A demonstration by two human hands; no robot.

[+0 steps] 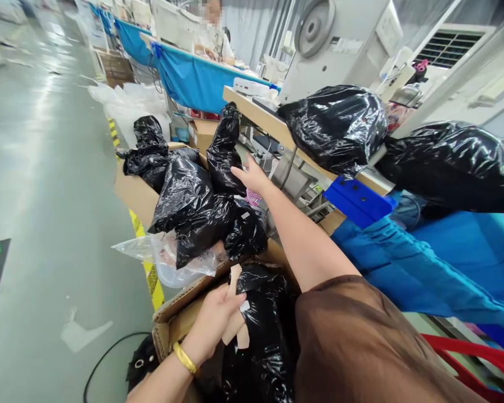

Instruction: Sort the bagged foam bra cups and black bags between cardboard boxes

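Observation:
My left hand [218, 316], with a gold bangle at the wrist, is closed on some flat beige cut pieces [242, 337]. Beneath them lies a black plastic bag [262, 319] inside an open cardboard box [180, 305]. My right hand [252, 178] reaches forward with its fingers apart and nothing in them. Its fingertips are at the edge of an upright, tied black bag [223, 162]; whether they touch it I cannot tell. More black bags [185, 187] are piled just left of it, in and over another carton [136, 187].
On the table [273, 126] at right sit two full black bags [340, 126] [457, 162]. Blue cloth [407, 263] hangs below. Clear plastic bags [163, 260] lie by the box, near yellow-black floor tape [153, 285]. A person [214, 36] sits at a far workstation.

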